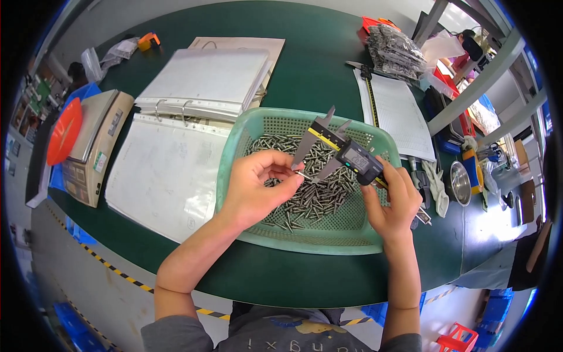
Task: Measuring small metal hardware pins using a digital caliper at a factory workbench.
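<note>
A digital caliper (358, 158) is in my right hand (394, 199), fingers wrapped round its bar and thumb below the display. Its jaws stand apart, pointing left and down. Between thumb and fingertips, my left hand (258, 185) pinches a small metal screw (306, 175), which lies between the caliper's lower jaws; contact with both jaws is too fine to make out. Beneath both hands is a green perforated plastic basket (311, 245). Inside it is a heap of similar small metal screws (319, 205), partly hidden by my left hand.
An open ring binder (164, 170) lies left of the basket, beside a weighing scale (97, 146) with an orange-red dish (64, 132). To the right are a printed sheet (404, 117), a second caliper (370, 88), a glove (435, 188) and a metal bowl (459, 183). Bagged parts (396, 50) lie behind.
</note>
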A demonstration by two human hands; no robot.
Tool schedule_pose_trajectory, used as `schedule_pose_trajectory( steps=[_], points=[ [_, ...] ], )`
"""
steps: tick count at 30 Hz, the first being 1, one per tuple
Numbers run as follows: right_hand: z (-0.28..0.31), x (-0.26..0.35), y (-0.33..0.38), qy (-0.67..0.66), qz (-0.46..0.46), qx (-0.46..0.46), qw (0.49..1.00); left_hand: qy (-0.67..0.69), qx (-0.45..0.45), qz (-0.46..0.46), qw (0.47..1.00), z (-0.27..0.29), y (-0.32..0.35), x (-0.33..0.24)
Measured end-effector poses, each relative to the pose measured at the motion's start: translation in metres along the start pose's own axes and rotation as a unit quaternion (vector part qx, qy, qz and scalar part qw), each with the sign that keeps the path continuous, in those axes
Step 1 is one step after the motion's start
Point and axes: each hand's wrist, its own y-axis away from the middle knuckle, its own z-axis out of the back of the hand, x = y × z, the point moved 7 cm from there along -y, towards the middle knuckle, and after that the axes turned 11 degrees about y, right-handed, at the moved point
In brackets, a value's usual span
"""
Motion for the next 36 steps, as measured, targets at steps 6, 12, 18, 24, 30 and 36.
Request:
schedule_pose_trajectory(
  steps=[6,12,18,24,30,36],
  points=[
    [-0.001,0.000,0.001,-0.010,0.003,-0.001,1.000,0.052,-0.015,0.028,0.998,0.003,0.002,0.004],
    [0.001,-0.002,0.002,-0.012,0.000,0.002,1.000,0.060,-0.007,0.025,0.998,0.001,0.002,0.005],
    [-0.001,-0.005,0.000,0.006,-0.010,0.015,1.000,0.032,0.001,0.011,0.999,0.001,-0.002,0.001],
    [-0.007,-0.007,0.005,-0.005,0.015,-0.003,1.000,0.012,-0.001,-0.008,1.000,0.005,-0.004,0.013],
    [-0.006,-0.026,0.027,-0.033,-0.012,0.025,0.999,0.030,0.022,-0.003,0.999,-0.009,-0.001,0.008],
    [-0.003,-0.039,0.032,-0.003,-0.079,0.052,0.996,-0.002,0.045,-0.006,0.999,-0.018,-0.006,0.010]
  ],
)
